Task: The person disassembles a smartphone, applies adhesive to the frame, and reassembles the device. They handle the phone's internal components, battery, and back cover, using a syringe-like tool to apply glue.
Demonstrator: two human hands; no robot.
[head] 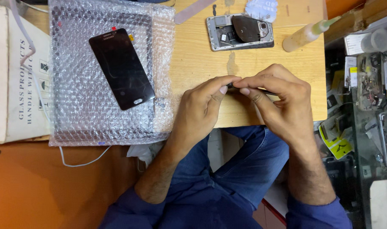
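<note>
At the left edge of the wooden table point(193, 63) I see a flat cardboard box point(11, 72), and beside it a sheet of bubble wrap point(79, 110) with a black phone screen panel point(121, 68) lying loose on top, tilted. The wrap overhangs the table's near edge, so I judge a stray elbow or a tug on the white cable point(81, 163) below could slide the panel off.

Nearer the middle, my left hand point(202, 110) pinches one end of a thin dark tool point(233, 86) between thumb and forefinger, and my right hand point(282, 106) closes its fingertips on the other part, its shaft poking out rightward. Both grips are narrow and tight; the piece sits just above the table's front edge, over my lap. If either pinch slips, I expect it would drop between my knees.

Farther back lies an opened phone body point(240, 32), its insides exposed, and to its right a squeeze bottle point(308, 34) on its side, nozzle toward the cluttered shelf point(367, 76). A leak could spread toward the phone body.
</note>
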